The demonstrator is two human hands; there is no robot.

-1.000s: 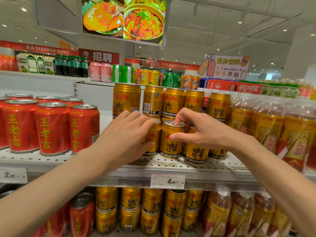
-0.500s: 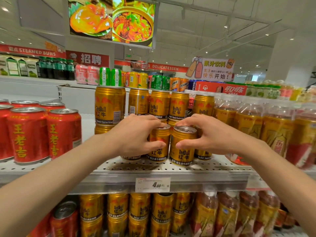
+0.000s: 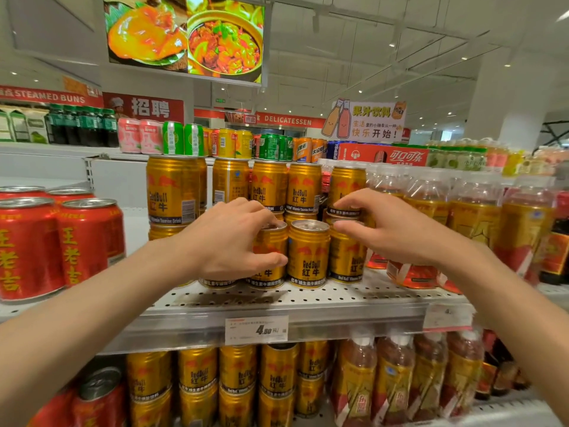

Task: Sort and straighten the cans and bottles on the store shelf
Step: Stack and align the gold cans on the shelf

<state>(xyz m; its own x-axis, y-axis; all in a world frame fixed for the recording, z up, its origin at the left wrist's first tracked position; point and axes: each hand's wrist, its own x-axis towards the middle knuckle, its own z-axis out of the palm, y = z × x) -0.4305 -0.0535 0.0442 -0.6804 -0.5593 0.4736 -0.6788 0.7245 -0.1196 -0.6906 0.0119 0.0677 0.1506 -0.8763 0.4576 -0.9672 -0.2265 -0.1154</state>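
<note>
We take the front centre gold can (image 3: 308,253) as landmark: it stands upright at the shelf (image 3: 308,298) front edge, untouched, between our two hands.

Left hand (image 3: 229,241) is just left of it, fingers curled over the rim and thumb pressed on the side of the left gold can (image 3: 268,257), which touches the landmark can.

Right hand (image 3: 392,231) is just right of it, fingers half spread and relaxed; fingertips sit at the top rim of the right gold can (image 3: 346,260). We cannot tell whether it actually grips.

Behind the landmark, more gold cans are stacked two high (image 3: 271,186). Bottles (image 3: 471,217) with gold labels stand right of the landmark, red cans (image 3: 55,245) well left.

Materials: the cans are glossy metal cylinders with ribbed shoulders and silver pull-tab lids. The bottles are clear plastic with shrink labels. The shelf is perforated grey metal, and a paper price tag (image 3: 256,329) sits on its front rail below the landmark.
</note>
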